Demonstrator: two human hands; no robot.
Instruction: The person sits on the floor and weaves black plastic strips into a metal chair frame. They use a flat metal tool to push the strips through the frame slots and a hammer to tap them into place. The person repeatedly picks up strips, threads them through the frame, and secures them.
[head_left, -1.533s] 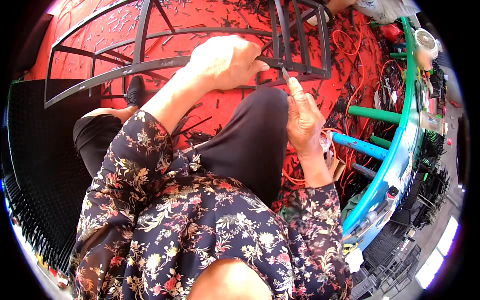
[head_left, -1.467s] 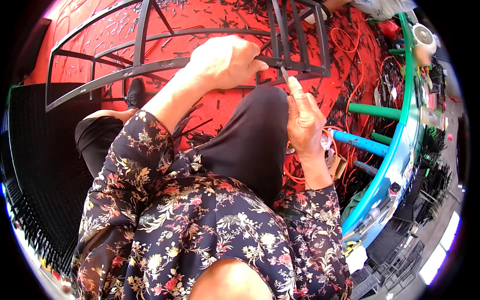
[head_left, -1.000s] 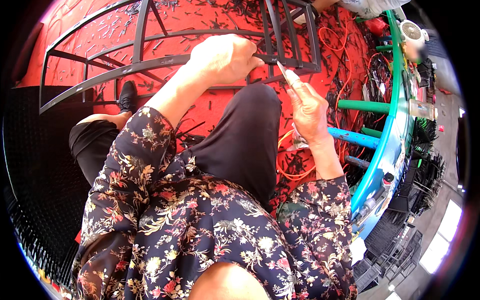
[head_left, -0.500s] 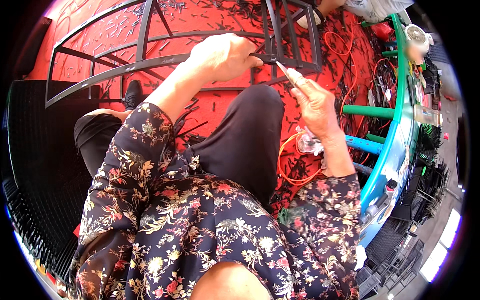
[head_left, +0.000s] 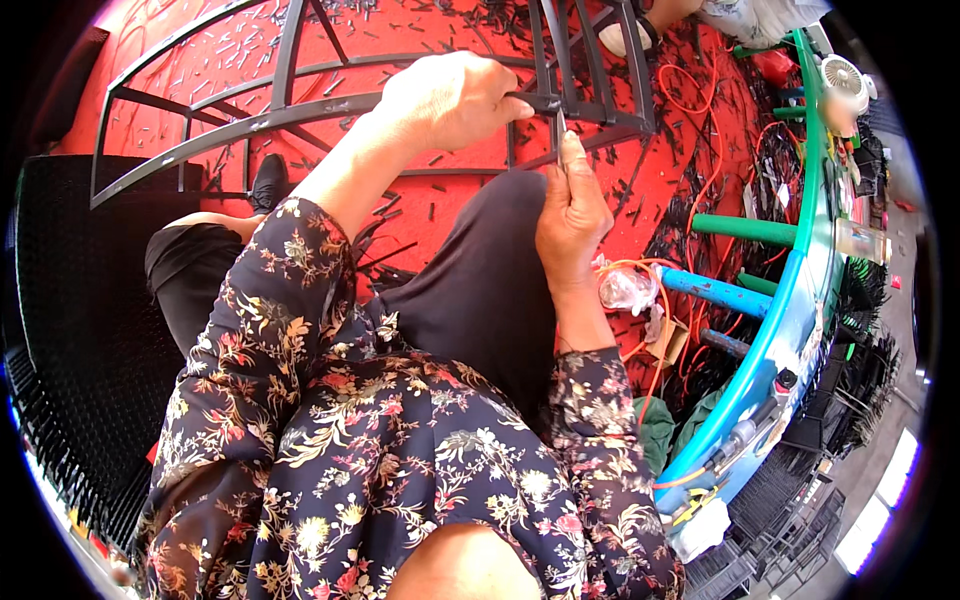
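1. Red floor (head_left: pixel 430 215): littered with small black strips; a fairly open patch shows between the left forearm and the knee.
2. Black metal open frame (head_left: pixel 280 114): spans the top of the view, above the floor and beyond the knee. Wide gaps between its bars; its right end is well apart from the worktop.
3. Blue-and-green worktop (head_left: pixel 765 360): curved edge down the right side, well apart from the right hand; orange hoses and a clear plastic bundle (head_left: pixel 628 288) sit in the gap.
4. Left hand (head_left: pixel 450 100): fingers curled round the near bar.
5. Right hand (head_left: pixel 575 215): just right of the knee, fingers pinching the tool.
6. Thin silver pointed metal tool (head_left: pixel 561 125): tip up at the near bar's edge, by the joint; can't tell if touching.
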